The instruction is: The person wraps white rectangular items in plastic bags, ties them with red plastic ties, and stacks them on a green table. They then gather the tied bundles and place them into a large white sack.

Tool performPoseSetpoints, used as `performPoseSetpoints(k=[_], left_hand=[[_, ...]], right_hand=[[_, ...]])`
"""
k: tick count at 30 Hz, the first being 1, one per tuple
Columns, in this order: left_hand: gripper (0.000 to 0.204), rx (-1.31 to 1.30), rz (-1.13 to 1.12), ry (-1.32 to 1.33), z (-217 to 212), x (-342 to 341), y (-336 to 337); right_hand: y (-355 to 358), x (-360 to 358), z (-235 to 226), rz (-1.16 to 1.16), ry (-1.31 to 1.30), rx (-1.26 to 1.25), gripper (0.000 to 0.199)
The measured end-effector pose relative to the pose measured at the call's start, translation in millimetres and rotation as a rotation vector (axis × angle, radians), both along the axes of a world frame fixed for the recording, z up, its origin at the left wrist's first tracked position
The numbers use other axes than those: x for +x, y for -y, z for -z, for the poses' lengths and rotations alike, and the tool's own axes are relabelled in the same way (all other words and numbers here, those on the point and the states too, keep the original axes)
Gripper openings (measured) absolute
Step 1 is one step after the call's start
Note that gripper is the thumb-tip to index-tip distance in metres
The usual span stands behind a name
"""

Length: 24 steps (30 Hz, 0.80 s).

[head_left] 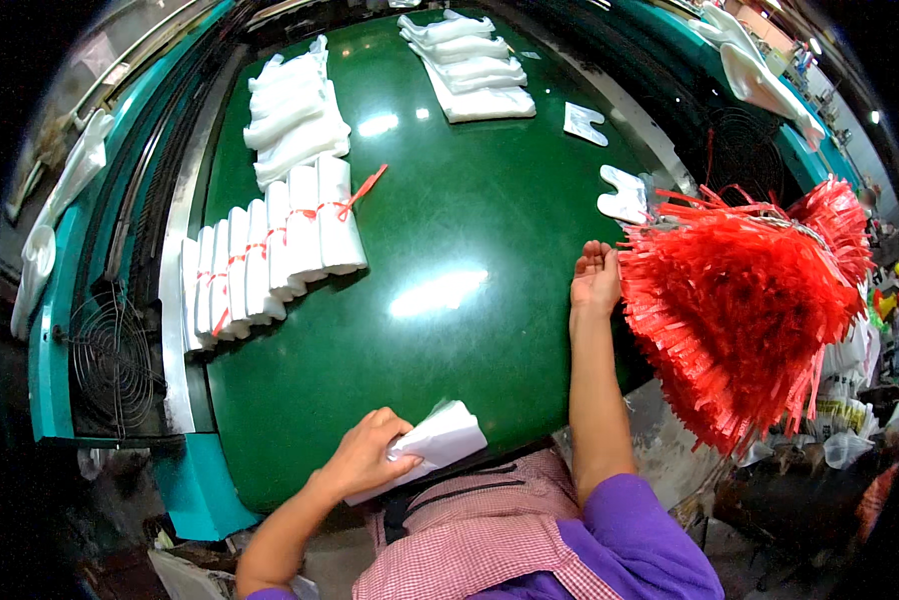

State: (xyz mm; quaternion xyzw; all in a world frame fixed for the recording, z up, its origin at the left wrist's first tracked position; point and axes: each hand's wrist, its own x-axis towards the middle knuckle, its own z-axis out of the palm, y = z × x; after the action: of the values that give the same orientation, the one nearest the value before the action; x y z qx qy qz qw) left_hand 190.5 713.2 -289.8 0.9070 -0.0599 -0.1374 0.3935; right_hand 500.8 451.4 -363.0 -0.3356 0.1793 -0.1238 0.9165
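Note:
Near the front edge of the green table, my left hand point(377, 455) grips a folded bundle of white plastic bags point(448, 438), thumb on top. At the table's right side, my right hand point(596, 282) is raised beside a large hanging bunch of red plastic strips point(745, 320). Its fingers are loosely bent, and no object shows in the palm. Its thumb side lies close against the strips and is partly hidden. To the left, a row of rolled white bag bundles point(260, 258) is bound with red strips.
Unbound white bag stacks lie at the far left point(298, 115) and far middle point(470, 70) of the green table point(450, 200). Two small white cut pieces point(585, 124) point(624, 194) lie along its right edge. Teal machine frames with round wire fan guards point(115, 360) flank both sides.

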Motion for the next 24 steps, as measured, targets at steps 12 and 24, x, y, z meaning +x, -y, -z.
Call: performPoseSetpoints(k=[12, 24], left_hand=[[0.038, -1.336, -0.628, -0.345, 3.2, -56.5, -19.6], [0.040, -0.034, -0.116, 0.021, 9.1, 2.9, -24.8]], right_hand=[[-107.5, -259.7, -39.3, -1.819, 1.021, -1.096, 0.020], [-97.2, -196.5, -108.9, -1.641, 0.866, -0.864, 0.017]])
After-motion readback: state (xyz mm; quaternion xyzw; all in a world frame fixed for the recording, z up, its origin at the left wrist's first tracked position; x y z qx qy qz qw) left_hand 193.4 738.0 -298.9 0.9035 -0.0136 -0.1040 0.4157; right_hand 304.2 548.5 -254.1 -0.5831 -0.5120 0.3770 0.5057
